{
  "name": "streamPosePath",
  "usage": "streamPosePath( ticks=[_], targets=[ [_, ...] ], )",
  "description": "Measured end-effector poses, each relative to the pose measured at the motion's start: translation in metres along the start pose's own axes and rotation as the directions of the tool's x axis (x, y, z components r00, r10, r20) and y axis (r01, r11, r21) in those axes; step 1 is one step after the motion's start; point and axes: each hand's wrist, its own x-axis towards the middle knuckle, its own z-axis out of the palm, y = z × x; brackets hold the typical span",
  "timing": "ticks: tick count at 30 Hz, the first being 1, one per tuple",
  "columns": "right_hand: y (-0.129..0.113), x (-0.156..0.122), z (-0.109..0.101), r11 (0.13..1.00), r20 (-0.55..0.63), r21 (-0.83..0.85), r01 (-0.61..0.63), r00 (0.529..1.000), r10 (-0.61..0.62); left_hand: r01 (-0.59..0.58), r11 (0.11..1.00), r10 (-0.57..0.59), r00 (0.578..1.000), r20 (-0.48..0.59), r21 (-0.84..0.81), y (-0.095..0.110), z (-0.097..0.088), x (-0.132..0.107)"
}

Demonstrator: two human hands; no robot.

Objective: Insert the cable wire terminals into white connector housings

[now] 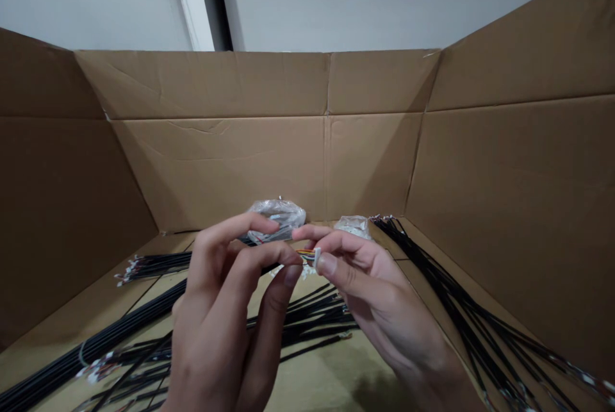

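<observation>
My left hand (230, 309) and my right hand (369, 284) meet in the middle of the view, fingertips almost touching. My left fingers pinch the end of a thin cable with coloured wires (305, 254). My right thumb and forefinger pinch a small white connector (317, 257) at that wire end. Both hands hover over black cables (312, 319) lying on the cardboard box floor (331, 373).
Tall cardboard box walls (269, 162) surround the work area. Two small clear plastic bags, one (278, 216) and another (353, 226), lie behind the hands. A bundle of black cables (480, 322) runs along the right, another bundle (96, 348) along the left, and a short cable bunch (154, 264) sits at far left.
</observation>
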Motion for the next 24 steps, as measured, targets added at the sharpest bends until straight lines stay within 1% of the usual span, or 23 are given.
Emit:
streamPosePath(
  ticks=[3,8,11,13,17,20,24],
  targets=[
    [0.0002,0.0009,-0.0001,1.000,0.005,-0.009,0.007,1.000,-0.007,-0.006,1.000,0.006,1.000,-0.017,-0.009,-0.0001,0.0010,0.0002],
    [0.0011,0.0010,-0.0009,0.999,0.016,-0.030,0.026,1.000,-0.025,0.011,1.000,-0.010,1.000,0.016,-0.023,-0.0020,0.0007,-0.0003],
    [0.0012,0.0002,-0.0011,0.997,0.029,-0.043,0.057,0.998,-0.056,0.009,1.000,-0.008,1.000,0.010,-0.026,-0.0033,0.0000,0.0005],
    [0.0010,-0.0005,-0.0010,0.994,0.030,-0.066,0.086,0.996,-0.084,0.011,1.000,-0.011,1.000,0.005,-0.026,-0.0036,0.0002,0.0021],
    [0.0002,-0.0021,-0.0002,0.981,0.032,-0.127,0.147,0.989,-0.144,0.016,0.999,-0.015,0.999,0.034,-0.028,-0.0028,0.0018,0.0055],
    [-0.0003,-0.0029,0.0005,0.972,0.033,-0.164,0.170,0.986,-0.166,0.013,1.000,-0.012,0.999,0.047,-0.028,-0.0027,0.0023,0.0059],
    [-0.0013,-0.0028,0.0002,0.960,0.035,-0.207,0.190,0.982,-0.187,-0.007,1.000,0.008,0.999,0.037,-0.020,-0.0035,-0.0005,0.0035]
  ],
)
